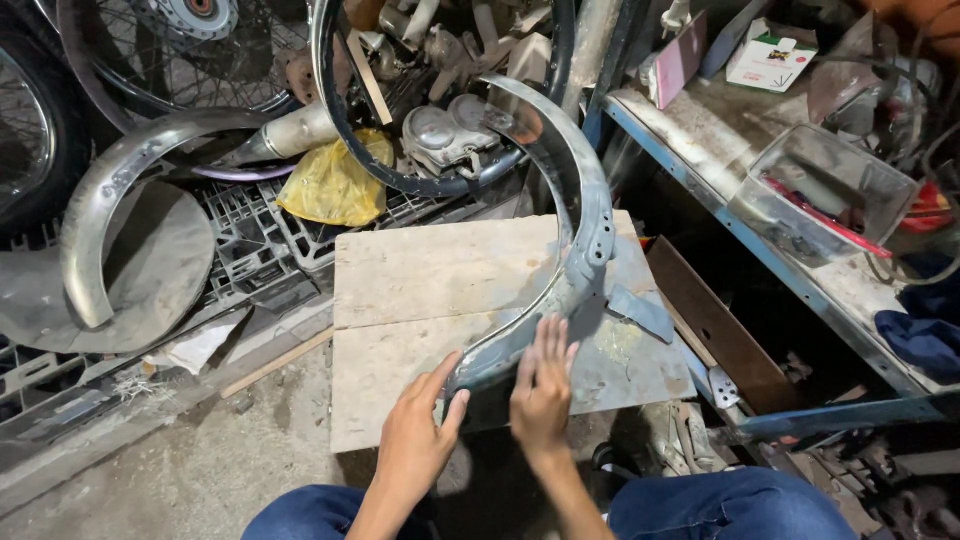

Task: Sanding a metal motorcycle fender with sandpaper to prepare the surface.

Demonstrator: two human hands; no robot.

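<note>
Two bare hands steady a curved metal fender [570,250] on a wooden board [420,270] at frame centre.

The left hand [415,440] cups the fender's near end, thumb hooked over its edge; the right hand [542,385] lies flat, fingers spread, gripping nothing. The work seems at the positioning stage (any next move calls for a firmer hold). The steel is dull, scuffed and arched; a second fender [110,200] lies upper left beside a yellow bag [335,185].

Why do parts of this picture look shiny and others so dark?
Head view: light glints off the curved metal fender and the second fender; the right hand is slightly motion-blurred, the left hand sharper; under the shelf lies deep shadow.
</note>
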